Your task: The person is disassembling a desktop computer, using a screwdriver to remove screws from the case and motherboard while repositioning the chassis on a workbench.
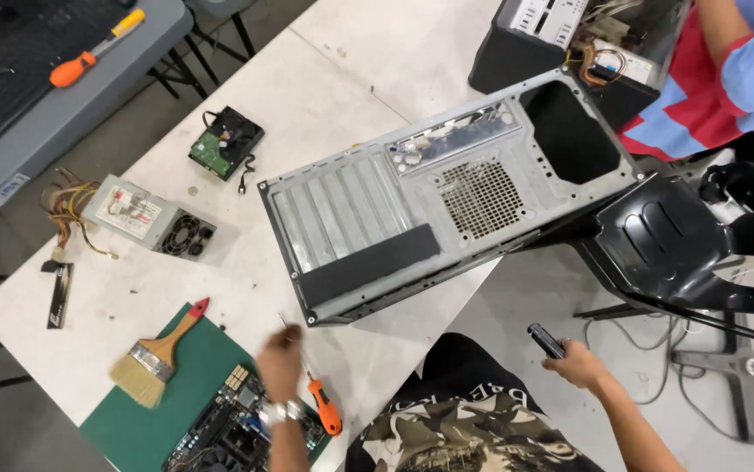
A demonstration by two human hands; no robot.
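The left hand hovers low over the near edge of the white table, fingers pinched together around something thin and metallic; it is too small and blurred to say what. A watch sits on that wrist. Just right of the hand lies a small orange-handled screwdriver, apart from the fingers.

The right hand is off the table to the right, over the floor, closed around a dark, slim object whose far end sticks out past the fingers. Its kind cannot be made out.

Between and beyond the 2 hands, the grey computer case lies on its side, its back panel facing the camera, with slot covers, a fan grille and a large cut-out showing. A black strip crosses its near edge, and its right end overhangs the table.

Near left, a green mat holds a paintbrush with a red-tipped wooden handle and a circuit board, cut off by the bottom of the picture. Farther left sit a power supply with a bundle of coloured wires, a hard drive and a dark flat stick.

A second orange screwdriver rests on the grey table at far left. A black chair stands at right. At far right another person's striped sleeve is partly cut off beside a second case.
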